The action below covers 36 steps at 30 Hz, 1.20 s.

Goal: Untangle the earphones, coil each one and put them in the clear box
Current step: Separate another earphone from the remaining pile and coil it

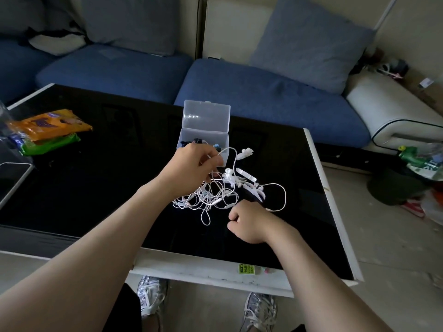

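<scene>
Earphones point(215, 195) are one white knot on the table point(96, 188), at 6 o'clock of the clear box point(206, 113), whose lid is open. Left hand point(194, 166) is at the knot's 11 o'clock, fingers pinching a lifted cord. Right hand point(249, 221) is at 4 o'clock, fingers curled; can't tell if they grip a cord. Step looks like separation. Keep the lifted strand slack, pin the pile, feed one end back through the loops. Hard pulls will likely cinch it.

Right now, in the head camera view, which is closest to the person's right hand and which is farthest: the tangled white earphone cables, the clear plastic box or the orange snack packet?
From the right hand:
1. tangled white earphone cables, right beside it, just ahead and left.
2. clear plastic box, farther back, lid open.
3. orange snack packet, far left on the table.
</scene>
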Tool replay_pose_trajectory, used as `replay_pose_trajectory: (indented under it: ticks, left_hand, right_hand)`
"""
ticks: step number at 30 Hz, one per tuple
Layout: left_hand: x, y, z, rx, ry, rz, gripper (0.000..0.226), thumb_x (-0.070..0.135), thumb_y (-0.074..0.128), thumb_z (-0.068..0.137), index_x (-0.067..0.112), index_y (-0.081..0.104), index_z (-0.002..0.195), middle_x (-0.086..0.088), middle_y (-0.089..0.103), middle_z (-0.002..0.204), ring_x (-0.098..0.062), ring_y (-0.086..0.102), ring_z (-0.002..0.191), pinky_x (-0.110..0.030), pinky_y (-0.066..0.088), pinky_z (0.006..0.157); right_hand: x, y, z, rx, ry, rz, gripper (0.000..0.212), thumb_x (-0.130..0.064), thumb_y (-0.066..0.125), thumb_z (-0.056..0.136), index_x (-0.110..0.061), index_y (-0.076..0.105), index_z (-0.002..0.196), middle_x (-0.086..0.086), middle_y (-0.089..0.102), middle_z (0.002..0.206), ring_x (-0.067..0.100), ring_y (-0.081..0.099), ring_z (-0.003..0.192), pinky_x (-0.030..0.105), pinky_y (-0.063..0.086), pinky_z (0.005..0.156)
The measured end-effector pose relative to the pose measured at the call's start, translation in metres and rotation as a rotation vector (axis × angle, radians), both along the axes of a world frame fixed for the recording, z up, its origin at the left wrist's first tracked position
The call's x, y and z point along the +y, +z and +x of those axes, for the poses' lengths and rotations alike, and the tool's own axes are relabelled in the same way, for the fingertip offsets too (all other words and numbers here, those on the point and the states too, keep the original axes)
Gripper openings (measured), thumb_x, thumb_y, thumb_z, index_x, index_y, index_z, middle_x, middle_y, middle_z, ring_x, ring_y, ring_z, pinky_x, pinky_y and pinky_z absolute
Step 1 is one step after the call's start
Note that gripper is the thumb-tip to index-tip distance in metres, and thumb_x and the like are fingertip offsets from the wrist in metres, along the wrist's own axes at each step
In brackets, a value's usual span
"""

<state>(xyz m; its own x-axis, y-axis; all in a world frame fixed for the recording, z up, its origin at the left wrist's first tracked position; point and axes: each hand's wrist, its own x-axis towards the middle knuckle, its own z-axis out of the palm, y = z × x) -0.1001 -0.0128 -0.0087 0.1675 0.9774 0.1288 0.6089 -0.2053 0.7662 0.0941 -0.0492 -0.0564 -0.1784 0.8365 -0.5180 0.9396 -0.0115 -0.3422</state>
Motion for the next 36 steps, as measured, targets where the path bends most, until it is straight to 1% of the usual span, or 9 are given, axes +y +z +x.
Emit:
replay_pose_trajectory:
  ticks: [2,4,8,12,15,19,25,30,36]
  left_hand:
    - [0.0,-0.001,0.001,0.015,0.01,0.0,0.017,0.027,0.061,0.105,0.021,0.073,0.094,0.003,0.075,0.08,-0.008,0.07,0.062,-0.021,0.054,0.061]
    - [0.0,-0.002,0.001,0.018,0.023,-0.012,0.017,0.026,0.06,0.106,0.018,0.071,0.095,0.002,0.075,0.08,-0.01,0.07,0.061,-0.017,0.053,0.057]
    - [0.0,-0.002,0.001,-0.045,0.046,-0.087,0.02,0.022,0.056,0.108,0.009,0.066,0.098,-0.002,0.076,0.08,-0.012,0.073,0.059,-0.012,0.049,0.052]
    - [0.001,-0.001,-0.002,-0.117,0.082,-0.15,0.019,0.023,0.051,0.11,0.009,0.061,0.102,-0.005,0.076,0.084,-0.022,0.075,0.057,-0.018,0.051,0.048]
    - [0.003,-0.003,-0.006,-0.084,0.136,-0.134,0.02,0.032,0.05,0.11,0.014,0.058,0.106,-0.002,0.076,0.087,-0.024,0.074,0.059,-0.033,0.061,0.054]
    - [0.003,-0.004,-0.009,-0.092,0.183,-0.138,0.021,0.033,0.049,0.111,0.014,0.055,0.105,-0.004,0.076,0.086,-0.021,0.073,0.058,-0.041,0.064,0.059]
    - [0.002,-0.005,-0.007,-0.051,0.174,-0.162,0.022,0.032,0.046,0.111,0.012,0.054,0.11,-0.006,0.076,0.088,-0.021,0.075,0.059,-0.042,0.065,0.061]
    - [0.004,-0.007,-0.007,-0.046,0.175,-0.186,0.022,0.031,0.045,0.112,0.011,0.053,0.109,-0.008,0.076,0.087,-0.022,0.075,0.057,-0.046,0.064,0.061]
    - [0.004,-0.01,-0.009,-0.059,0.181,-0.219,0.023,0.031,0.044,0.112,0.009,0.051,0.112,-0.014,0.074,0.092,-0.024,0.076,0.058,-0.041,0.063,0.054]
  right_hand:
    - [0.004,-0.012,0.001,0.097,-0.012,0.04,0.029,-0.024,0.063,0.099,-0.01,0.064,0.124,0.011,0.069,0.107,0.029,0.067,0.095,0.034,0.054,0.085]
    - [0.008,-0.018,-0.001,0.191,-0.039,0.154,0.041,-0.027,0.068,0.099,-0.017,0.057,0.138,-0.005,0.058,0.104,0.01,0.057,0.092,0.013,0.041,0.075]
    - [0.014,-0.03,-0.013,0.249,-0.008,0.227,0.017,-0.03,0.073,0.096,-0.027,0.067,0.111,-0.012,0.039,0.092,-0.001,0.04,0.077,0.009,0.029,0.064]
    - [0.012,-0.037,-0.015,0.22,0.1,0.21,0.021,-0.036,0.076,0.093,-0.015,0.077,0.092,-0.004,0.067,0.099,0.011,0.06,0.098,0.031,0.052,0.088]
    - [0.02,-0.029,-0.009,0.221,0.054,0.206,0.03,-0.027,0.064,0.087,-0.002,0.071,0.074,0.008,0.076,0.082,0.022,0.073,0.082,0.042,0.062,0.077]
    - [0.023,-0.018,0.004,0.334,-0.082,0.12,0.03,-0.008,0.051,0.089,-0.01,0.08,0.089,-0.004,0.079,0.085,0.002,0.072,0.08,0.025,0.058,0.077]
    - [0.021,-0.023,0.007,0.526,-0.254,0.105,0.019,-0.005,0.055,0.096,-0.014,0.07,0.105,0.002,0.082,0.09,0.012,0.079,0.086,0.031,0.06,0.084]
    - [0.024,-0.024,-0.001,0.626,-0.331,0.075,0.016,-0.035,0.073,0.097,-0.021,0.076,0.104,0.002,0.082,0.09,0.016,0.079,0.089,0.03,0.061,0.082]
    - [0.023,-0.024,-0.014,0.701,-0.453,0.087,0.013,-0.016,0.067,0.101,-0.014,0.076,0.11,0.012,0.08,0.098,0.014,0.074,0.079,0.021,0.055,0.07]
